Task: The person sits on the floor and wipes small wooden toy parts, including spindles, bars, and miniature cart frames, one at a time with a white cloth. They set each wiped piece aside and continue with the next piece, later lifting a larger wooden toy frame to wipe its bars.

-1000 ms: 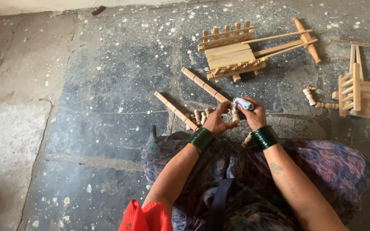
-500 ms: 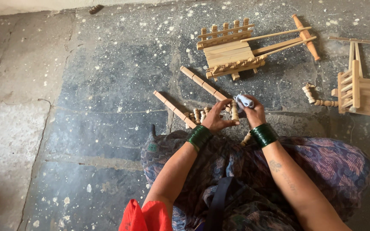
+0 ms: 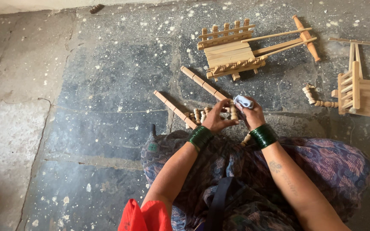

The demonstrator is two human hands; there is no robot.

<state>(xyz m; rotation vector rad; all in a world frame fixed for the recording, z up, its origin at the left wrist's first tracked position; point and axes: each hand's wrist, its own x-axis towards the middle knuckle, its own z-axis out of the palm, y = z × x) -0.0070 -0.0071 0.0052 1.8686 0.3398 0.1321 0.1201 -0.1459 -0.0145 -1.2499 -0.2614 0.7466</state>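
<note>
My left hand (image 3: pixel 216 120) grips a small turned wooden peg (image 3: pixel 234 113), holding it upright just above the floor. My right hand (image 3: pixel 253 114) is closed on a pale blue-white cloth (image 3: pixel 243 102) pressed against that peg. Both wrists carry stacks of green bangles. Several more small turned pegs (image 3: pixel 198 115) lie on the floor just left of my left hand. Two long notched wooden rails lie there too, one (image 3: pixel 175 109) left of the pegs and one (image 3: pixel 204 83) beyond my hands.
A wooden toy cart (image 3: pixel 236 51) with long shafts rests on the stone floor ahead. A second cart frame (image 3: pixel 358 90) lies at the right, with a short string of turned pegs (image 3: pixel 315 98) beside it. My patterned skirt (image 3: pixel 330 162) covers my lap.
Both hands stay at the same spot on the peg, with the fingers shifting only slightly. The view has drifted a little.
</note>
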